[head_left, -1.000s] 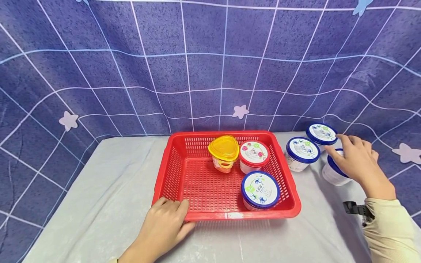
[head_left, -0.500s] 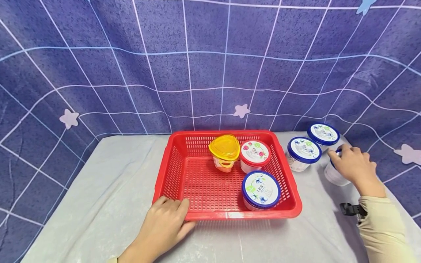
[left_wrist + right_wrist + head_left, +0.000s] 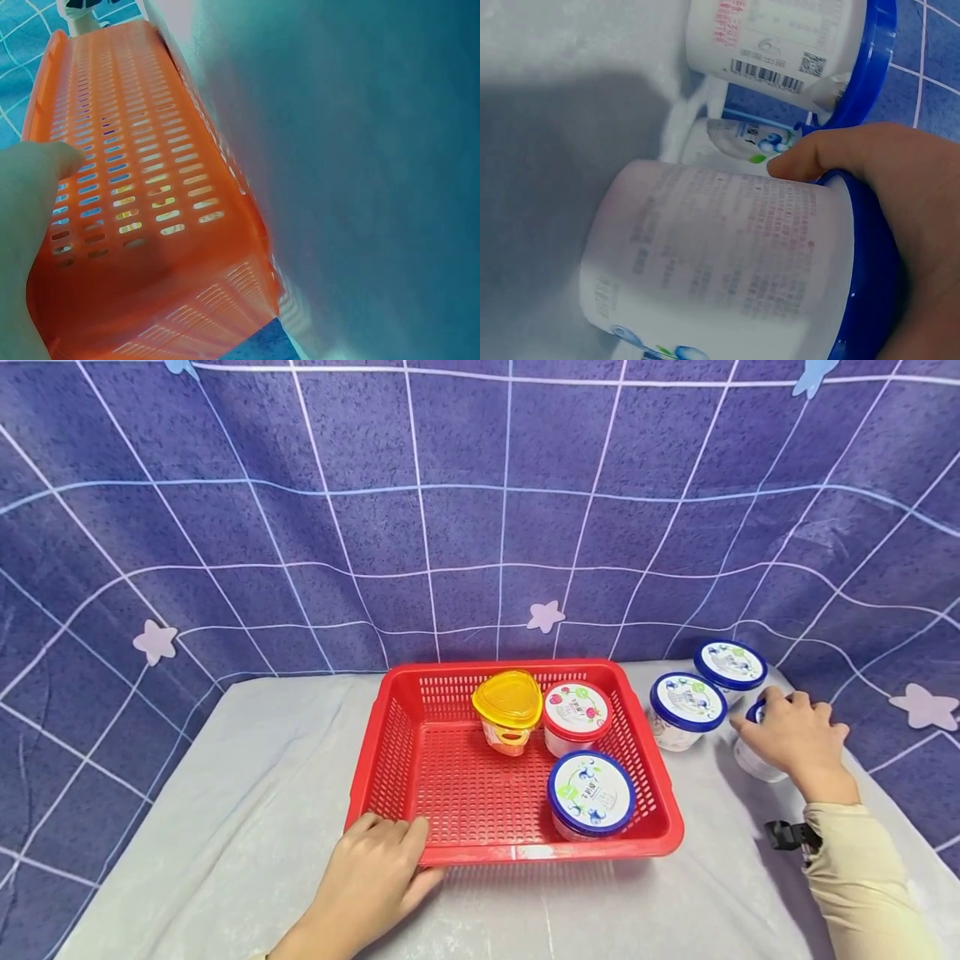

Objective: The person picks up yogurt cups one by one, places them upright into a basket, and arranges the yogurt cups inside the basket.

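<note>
My left hand [image 3: 377, 870] holds the front left rim of a red plastic basket [image 3: 480, 855], its thumb on the outer wall in the left wrist view. At the right, my right hand [image 3: 804, 737] grips a white yogurt tub [image 3: 756, 763] from above, covering most of its blue lid. The right wrist view shows the thumb against the side of this tub [image 3: 720, 247]. Just behind and left of it stand two more blue-lidded tubs, one nearer [image 3: 686, 706] and one farther back [image 3: 731, 665]. Inside the basket are a blue-lidded tub [image 3: 591, 795], a red-lidded tub [image 3: 577, 710] and a yellow-lidded cup [image 3: 508, 702].
A grey-white cloth [image 3: 247, 793] covers the table. Behind it hangs a blue curtain [image 3: 465, 527] with a white grid and stars, which also borders both sides. A beige sleeve and a black wrist device [image 3: 787, 835] are on the right arm.
My right hand has shifted slightly left and settled its grip on the tub. The left hand and basket keep their places; the view tilts a little.
</note>
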A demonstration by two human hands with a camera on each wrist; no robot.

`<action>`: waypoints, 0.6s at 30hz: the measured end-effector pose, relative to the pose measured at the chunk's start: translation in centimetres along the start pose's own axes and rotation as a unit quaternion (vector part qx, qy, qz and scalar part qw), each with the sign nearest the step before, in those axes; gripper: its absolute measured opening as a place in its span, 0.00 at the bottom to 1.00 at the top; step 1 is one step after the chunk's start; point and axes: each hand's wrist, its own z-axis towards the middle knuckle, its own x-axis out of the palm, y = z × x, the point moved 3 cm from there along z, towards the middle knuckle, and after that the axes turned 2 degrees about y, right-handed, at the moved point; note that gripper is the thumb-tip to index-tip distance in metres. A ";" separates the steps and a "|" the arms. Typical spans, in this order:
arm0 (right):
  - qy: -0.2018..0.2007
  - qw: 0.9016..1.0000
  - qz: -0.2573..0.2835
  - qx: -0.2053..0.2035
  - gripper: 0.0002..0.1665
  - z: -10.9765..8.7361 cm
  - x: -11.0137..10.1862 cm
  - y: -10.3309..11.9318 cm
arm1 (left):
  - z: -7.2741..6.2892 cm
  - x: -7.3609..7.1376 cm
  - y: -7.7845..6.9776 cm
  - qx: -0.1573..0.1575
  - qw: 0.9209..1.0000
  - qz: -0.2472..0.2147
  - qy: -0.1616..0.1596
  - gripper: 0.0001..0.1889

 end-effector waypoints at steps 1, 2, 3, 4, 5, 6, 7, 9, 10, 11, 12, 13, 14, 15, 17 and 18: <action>-0.003 1.000 -0.002 0.000 0.42 0.0 -0.1 0.0 | 0.0 0.0 0.0 -0.001 1.000 -0.001 -0.001 0.21; -0.005 1.000 -0.003 0.001 0.41 -0.1 -0.3 0.0 | -0.1 0.0 -0.1 -0.001 1.000 -0.001 -0.001 0.21; -0.006 1.000 -0.004 0.002 0.41 -0.1 -0.5 0.0 | -0.1 0.1 -0.1 -0.002 1.000 -0.002 -0.002 0.21; -0.007 1.000 -0.005 0.003 0.41 -0.2 -0.7 -0.1 | -0.1 0.1 -0.1 -0.002 1.000 -0.002 -0.003 0.21; -0.009 1.000 -0.005 0.003 0.42 -0.3 -0.9 -0.1 | -0.1 0.1 -0.1 -0.002 1.000 -0.002 -0.004 0.21; -0.009 1.000 -0.004 0.005 0.42 -0.4 -1.1 -0.1 | -0.1 0.1 -0.1 -0.002 1.000 -0.003 -0.005 0.21; -0.011 1.000 -0.002 0.005 0.43 -0.4 -1.3 -0.1 | -0.1 0.1 -0.1 -0.001 1.000 -0.003 -0.005 0.21; -0.017 1.000 0.002 0.005 0.43 -0.6 -1.8 0.1 | -0.1 0.1 -0.1 0.000 1.000 -0.004 -0.005 0.21; -0.021 1.000 0.003 0.005 0.43 -0.7 -2.1 0.2 | 0.0 0.1 -0.1 0.000 1.000 -0.005 -0.004 0.22; -0.026 1.000 0.005 0.005 0.42 -0.8 -2.4 0.3 | 0.0 0.0 0.0 0.000 1.000 -0.006 -0.004 0.22; -0.031 0.999 0.005 0.004 0.42 -0.9 -2.7 0.5 | -0.1 0.0 0.0 0.000 1.000 -0.007 -0.004 0.22; -0.039 0.999 0.006 0.004 0.41 -1.1 -3.1 0.7 | 0.0 0.0 0.0 -0.001 1.000 -0.008 -0.002 0.23; -0.045 0.999 0.006 0.004 0.39 -1.2 -3.5 0.9 | 0.0 0.0 0.0 -0.002 1.000 -0.008 -0.001 0.23; -0.052 0.999 0.006 0.004 0.38 -1.4 -3.8 1.0 | 0.0 0.0 0.1 -0.003 1.000 -0.008 0.001 0.23; -0.068 0.998 0.007 0.004 0.35 -1.7 -4.5 1.5 | -0.1 0.0 0.1 -0.006 1.000 -0.007 0.004 0.22; -0.075 0.997 0.007 0.004 0.34 -1.9 -4.8 1.7 | -0.1 0.0 0.0 -0.007 1.000 -0.006 0.006 0.22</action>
